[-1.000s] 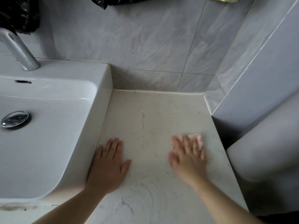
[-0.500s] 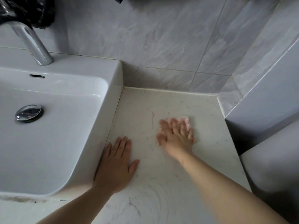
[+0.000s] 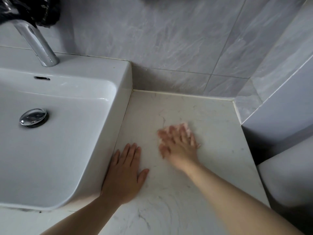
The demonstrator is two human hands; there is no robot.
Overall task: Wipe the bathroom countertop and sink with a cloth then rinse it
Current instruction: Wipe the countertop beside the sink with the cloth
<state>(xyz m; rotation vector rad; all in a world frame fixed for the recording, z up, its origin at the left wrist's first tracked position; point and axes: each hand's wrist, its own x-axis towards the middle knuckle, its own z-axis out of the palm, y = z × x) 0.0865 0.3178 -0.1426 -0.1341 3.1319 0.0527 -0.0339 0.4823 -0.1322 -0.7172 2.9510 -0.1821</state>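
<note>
Pale marble, veined in grey, makes up the table [image 3: 211, 133] that we look down on from the head camera; it runs from the white sink [image 3: 122, 82] on our left to the grey tiled wall [image 3: 169, 39] behind and at the right.

We see the left hand [image 3: 124, 172] lying flat on the table, its outer edge against the sink's side wall, fingers straight and close together, thumb out to the side; it holds nothing.

The right hand [image 3: 179, 146] is further back and well apart from the left, blurred, palm down with its fingers [image 3: 171, 133] spread and fairly straight. It presses on the pink cloth [image 3: 186, 127], which lies on the table near the middle; we make out only a strip of it past the fingertips.

In the sink bowl sits a chrome drain plug [image 3: 33, 118]. A chrome tap [image 3: 37, 43] rises from the sink's back ledge, its top hidden by a black plastic bag [image 3: 28, 11].
</note>
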